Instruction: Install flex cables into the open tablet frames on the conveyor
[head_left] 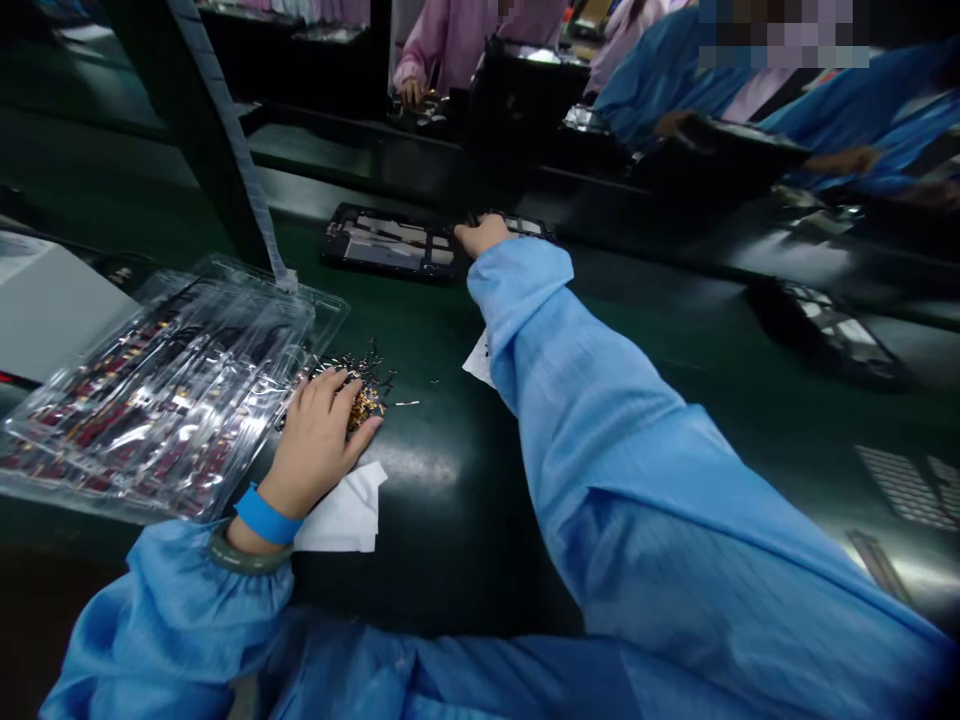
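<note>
My left hand [319,435] rests palm down with its fingers spread over a loose pile of small gold and black parts [367,405] on the dark green table. A white paper sheet [341,515] lies partly under that wrist. At the far side of the table, my right hand [484,234] is closed on the near end of a black frame-like part [529,228], its fingertips partly hidden. Just left of it lies a similar black frame [390,243] with grey panels inside. Another white paper [480,362] shows partly from under my right sleeve.
Stacked clear plastic trays [157,390] with dark red and black strips stand at left, by a white box [56,305]. A post [217,130] rises behind them. More black frames [840,325] and perforated plates [904,485] lie right. Co-workers work across the line.
</note>
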